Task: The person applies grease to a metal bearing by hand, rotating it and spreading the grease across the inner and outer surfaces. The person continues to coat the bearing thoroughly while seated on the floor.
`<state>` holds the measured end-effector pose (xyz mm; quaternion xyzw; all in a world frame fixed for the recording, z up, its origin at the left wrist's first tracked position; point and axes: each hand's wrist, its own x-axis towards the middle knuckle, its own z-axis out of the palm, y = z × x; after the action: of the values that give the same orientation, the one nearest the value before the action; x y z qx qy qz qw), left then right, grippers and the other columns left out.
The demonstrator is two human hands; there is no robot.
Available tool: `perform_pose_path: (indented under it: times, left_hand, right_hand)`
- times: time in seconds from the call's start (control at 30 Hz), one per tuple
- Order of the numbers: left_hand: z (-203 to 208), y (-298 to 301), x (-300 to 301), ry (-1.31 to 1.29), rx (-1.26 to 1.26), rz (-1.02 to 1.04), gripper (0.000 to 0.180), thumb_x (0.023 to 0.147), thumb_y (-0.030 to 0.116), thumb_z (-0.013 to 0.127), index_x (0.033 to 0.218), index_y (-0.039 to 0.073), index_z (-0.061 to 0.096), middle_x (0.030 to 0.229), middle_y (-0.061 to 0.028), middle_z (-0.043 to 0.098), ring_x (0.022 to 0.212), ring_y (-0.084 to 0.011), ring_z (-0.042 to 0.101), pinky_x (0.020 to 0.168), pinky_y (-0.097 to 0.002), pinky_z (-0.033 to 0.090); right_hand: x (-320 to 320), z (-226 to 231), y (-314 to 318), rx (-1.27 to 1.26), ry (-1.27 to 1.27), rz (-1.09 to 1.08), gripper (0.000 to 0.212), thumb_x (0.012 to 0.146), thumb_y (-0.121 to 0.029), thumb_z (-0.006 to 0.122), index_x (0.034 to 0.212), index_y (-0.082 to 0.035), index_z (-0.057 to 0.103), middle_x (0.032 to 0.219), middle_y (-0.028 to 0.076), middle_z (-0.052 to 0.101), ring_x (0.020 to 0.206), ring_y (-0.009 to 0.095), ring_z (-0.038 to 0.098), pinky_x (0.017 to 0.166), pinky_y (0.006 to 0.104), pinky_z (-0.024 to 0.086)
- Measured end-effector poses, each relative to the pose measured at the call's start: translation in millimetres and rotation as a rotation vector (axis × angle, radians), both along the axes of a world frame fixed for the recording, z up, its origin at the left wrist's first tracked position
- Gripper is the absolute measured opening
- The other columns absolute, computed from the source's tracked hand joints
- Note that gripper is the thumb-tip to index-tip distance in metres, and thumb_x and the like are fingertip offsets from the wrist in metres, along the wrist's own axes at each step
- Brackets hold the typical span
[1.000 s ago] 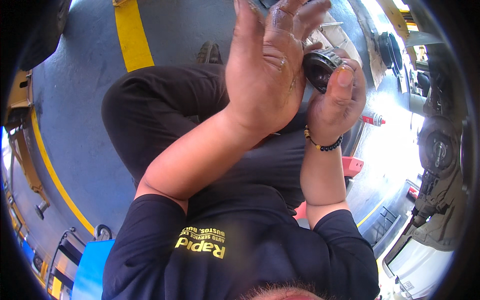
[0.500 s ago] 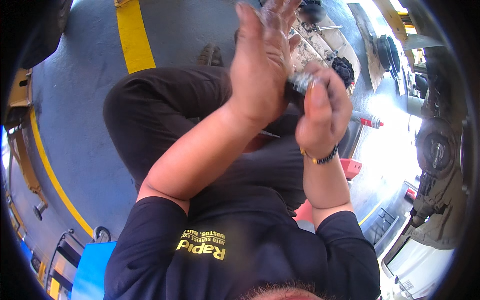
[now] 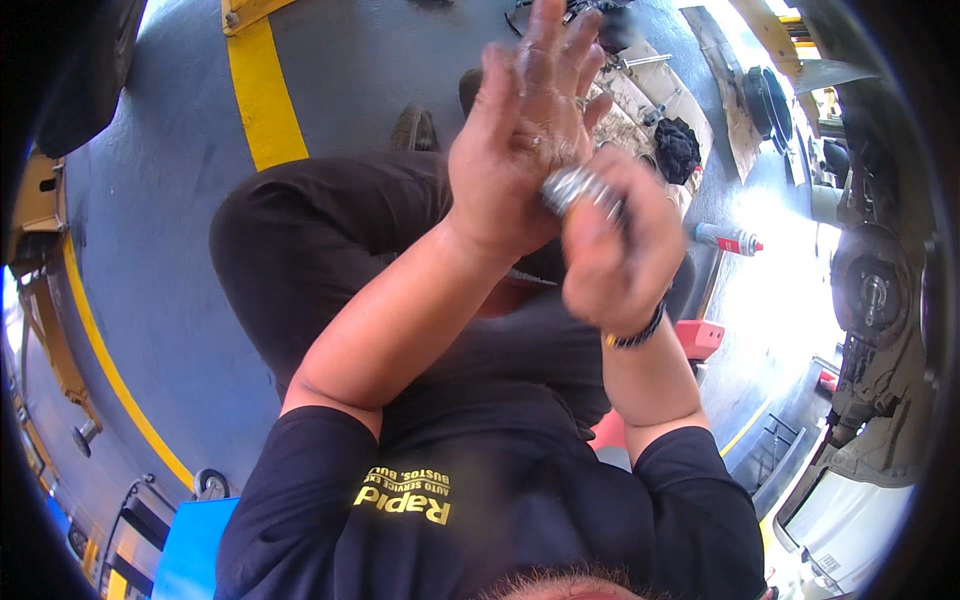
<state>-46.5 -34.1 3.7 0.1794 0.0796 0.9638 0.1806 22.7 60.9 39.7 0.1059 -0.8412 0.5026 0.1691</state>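
My left hand (image 3: 525, 145) is turned palm up with its fingers stretched out and apart. Wet-looking grease shines on its palm and fingers. A silvery ringed metal part that looks like a roller bearing (image 3: 578, 187) is pressed against the heel of that palm. My right hand (image 3: 625, 240) grips the bearing, thumb on the near side, and is smeared by motion. The bearing's far side is hidden by the fingers.
Cardboard (image 3: 625, 105) with dark smears lies beyond my hands, with a black crumpled cloth (image 3: 677, 148) on it. A spray can (image 3: 728, 240) lies to the right. A vehicle's wheel hub (image 3: 873, 292) is at far right, a blue box (image 3: 190, 545) at lower left.
My right hand has moved left and down with the bearing, across the left palm. The left hand has tilted so that more of its greasy palm shows.
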Motion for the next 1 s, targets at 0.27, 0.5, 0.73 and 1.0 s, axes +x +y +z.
perform_pose_path:
  times: [0.27, 0.5, 0.73, 1.0]
  left_hand:
    - [6.6, -2.6, 4.0, 0.059, -0.066, 0.058, 0.078, 0.099, 0.066, 0.019, 0.161, 0.021, 0.006, 0.167, -0.0149, 0.003, 0.154, -0.0329, -0.004, 0.12, -0.0517, -0.009]
    - [17.6, -6.9, 6.7, 0.019, -0.062, 0.0, 0.093, 0.091, 0.08, 0.014, 0.161, 0.02, 0.005, 0.167, -0.0171, 0.002, 0.154, -0.0335, -0.003, 0.12, -0.0515, -0.009]
    - [4.1, -7.2, -6.7, -0.379, 0.389, -0.039, 0.073, 0.094, 0.067, 0.04, 0.132, 0.005, 0.052, 0.143, -0.0238, 0.038, 0.141, -0.038, 0.029, 0.121, -0.0536, 0.019]
    - [4.2, -7.4, -9.1, -0.546, 0.506, -0.077, 0.066, 0.101, 0.052, 0.035, 0.123, -0.008, 0.046, 0.141, -0.0317, 0.035, 0.142, -0.0434, 0.028, 0.122, -0.0565, 0.023]
  right_hand:
    - [-3.7, -7.6, 9.0, 0.063, 0.155, 0.014, 0.029, 0.096, -0.022, 0.054, 0.103, 0.005, 0.057, 0.091, 0.013, 0.063, 0.072, 0.012, 0.051, 0.063, 0.0261, 0.041]
    - [-7.6, -18.0, 18.9, 0.013, 0.151, -0.028, 0.028, 0.096, -0.022, 0.057, 0.102, 0.005, 0.058, 0.092, 0.012, 0.062, 0.072, 0.011, 0.048, 0.067, 0.0259, 0.039]
    - [-27.1, -23.9, 68.1, -0.555, 0.031, -0.136, 0.033, 0.102, -0.033, 0.052, 0.112, -0.002, 0.056, 0.099, 0.01, 0.066, 0.083, 0.02, 0.062, 0.071, 0.0354, 0.05]
    - [-49.7, -47.5, 40.4, -0.675, 0.278, 0.092, 0.036, 0.104, -0.028, 0.052, 0.119, 0.005, 0.054, 0.114, 0.012, 0.061, 0.1, 0.018, 0.063, 0.078, 0.0312, 0.055]
